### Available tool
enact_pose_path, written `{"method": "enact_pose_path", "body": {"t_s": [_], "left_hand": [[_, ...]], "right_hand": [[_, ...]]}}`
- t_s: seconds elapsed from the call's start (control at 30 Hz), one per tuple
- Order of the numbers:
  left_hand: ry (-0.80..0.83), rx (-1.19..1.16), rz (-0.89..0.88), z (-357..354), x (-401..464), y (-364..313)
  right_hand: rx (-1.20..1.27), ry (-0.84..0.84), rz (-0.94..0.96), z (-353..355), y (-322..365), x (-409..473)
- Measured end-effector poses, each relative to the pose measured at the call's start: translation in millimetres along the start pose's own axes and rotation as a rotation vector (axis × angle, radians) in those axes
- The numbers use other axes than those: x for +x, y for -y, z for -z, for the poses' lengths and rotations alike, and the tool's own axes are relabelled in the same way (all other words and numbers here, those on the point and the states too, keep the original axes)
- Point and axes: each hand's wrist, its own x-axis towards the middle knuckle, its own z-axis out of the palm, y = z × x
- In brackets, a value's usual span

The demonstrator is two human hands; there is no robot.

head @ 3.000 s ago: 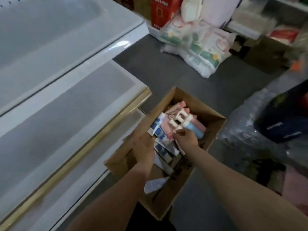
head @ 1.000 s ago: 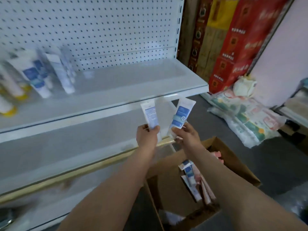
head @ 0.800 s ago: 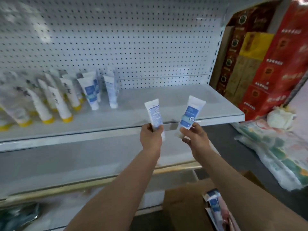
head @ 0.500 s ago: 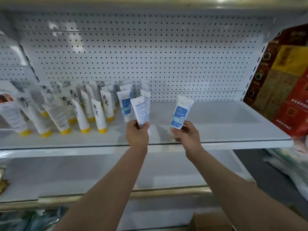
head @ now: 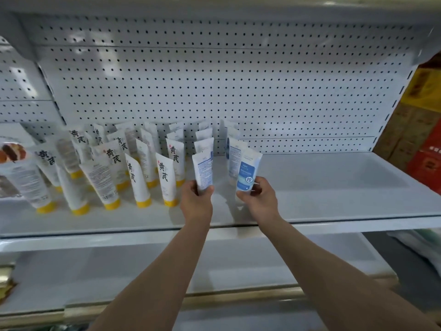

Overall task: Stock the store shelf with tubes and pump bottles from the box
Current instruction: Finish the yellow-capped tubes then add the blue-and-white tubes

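Head view: two white-and-blue tubes stand upright over the shelf (head: pixel 334 201), the left tube (head: pixel 203 170) gripped at its base by the left hand (head: pixel 196 201), the right tube (head: pixel 248 173) by the right hand (head: pixel 260 199); yellow-capped tubes (head: pixel 140 180) stand beside them.

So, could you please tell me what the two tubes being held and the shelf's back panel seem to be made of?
The tube in the left hand and the tube in the right hand look like soft plastic with a printed, slightly glossy skin and flat crimped top ends. The back panel appears to be white-painted sheet metal, judging by its regular punched holes.
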Motion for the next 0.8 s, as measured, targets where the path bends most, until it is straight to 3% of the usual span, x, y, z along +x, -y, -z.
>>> {"method": "enact_pose_path", "body": {"t_s": [0.3,0.8], "left_hand": [[0.082,0.066,-0.067,0.7,5.7,12.6],[0.081,0.142,-0.093,-3.4,8.2,14.8]], "right_hand": [[-0.172,-0.029,-0.002,-13.8,-1.1,-1.8],[-0.274,0.003,-0.035,-14.5,-2.8,0.0]]}}
